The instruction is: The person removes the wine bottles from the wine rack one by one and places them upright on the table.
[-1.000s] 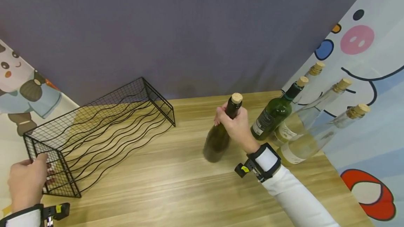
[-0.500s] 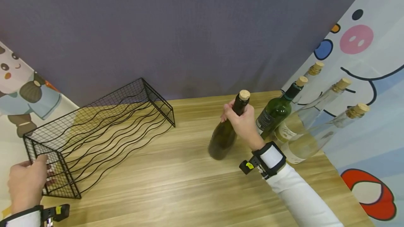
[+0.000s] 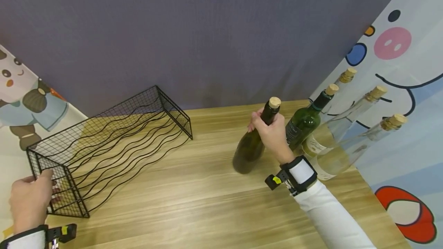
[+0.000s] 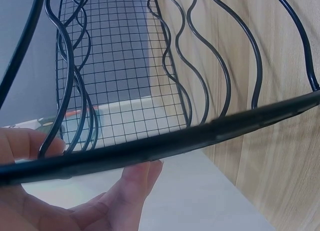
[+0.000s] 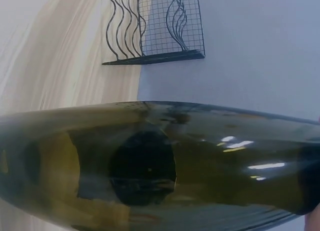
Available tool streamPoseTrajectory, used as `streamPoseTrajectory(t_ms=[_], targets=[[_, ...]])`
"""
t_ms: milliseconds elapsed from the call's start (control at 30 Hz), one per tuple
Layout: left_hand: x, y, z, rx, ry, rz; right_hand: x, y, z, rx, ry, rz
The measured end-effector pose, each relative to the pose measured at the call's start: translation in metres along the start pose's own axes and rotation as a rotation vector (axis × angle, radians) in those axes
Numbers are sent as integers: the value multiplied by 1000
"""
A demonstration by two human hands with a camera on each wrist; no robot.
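A black wire wine rack (image 3: 119, 112) with wavy bars stands at the left of the table. My left hand (image 3: 30, 199) grips its near end; in the left wrist view, thumb and fingers (image 4: 137, 178) curl about the dark end bar (image 4: 165, 147). Right of centre, my right hand (image 3: 273, 137) holds a dark, corked wine bottle (image 3: 248, 152) by the neck. That bottle leans, its base toward the lower left, cork (image 3: 275, 102) up. Its dark glass body (image 5: 220, 166) fills much of the right wrist view, where only a sliver of the hand shows at the edge.
Just right of the held bottle stands a green wine bottle (image 3: 304, 120), partly behind the right hand. Several clear corked bottles, one nearest the front (image 3: 340, 158), stand beside it near the table's right edge. A grey curtain (image 3: 221, 41) hangs behind; cartoon-printed cloth (image 3: 415, 126) borders the right.
My right hand and the dark bottle have moved to the right, closer to the green bottle and overlapping more of it. The left hand and the rack have stayed in place.
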State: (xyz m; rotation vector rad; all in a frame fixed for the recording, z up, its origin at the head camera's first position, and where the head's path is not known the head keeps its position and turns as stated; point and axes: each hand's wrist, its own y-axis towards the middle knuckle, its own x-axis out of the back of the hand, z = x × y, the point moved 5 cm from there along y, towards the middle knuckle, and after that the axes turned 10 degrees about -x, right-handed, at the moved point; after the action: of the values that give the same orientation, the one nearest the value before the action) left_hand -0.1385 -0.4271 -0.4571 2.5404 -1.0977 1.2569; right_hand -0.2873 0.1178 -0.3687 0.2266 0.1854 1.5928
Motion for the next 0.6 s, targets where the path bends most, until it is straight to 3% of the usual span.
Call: streamPoseTrajectory(t_ms=[333, 600], targets=[[0, -1, -2, -10, -14, 6, 11, 3, 2, 9, -4, -62], [-1, 1, 1, 7, -4, -3, 20, 4, 0, 33, 22, -65]])
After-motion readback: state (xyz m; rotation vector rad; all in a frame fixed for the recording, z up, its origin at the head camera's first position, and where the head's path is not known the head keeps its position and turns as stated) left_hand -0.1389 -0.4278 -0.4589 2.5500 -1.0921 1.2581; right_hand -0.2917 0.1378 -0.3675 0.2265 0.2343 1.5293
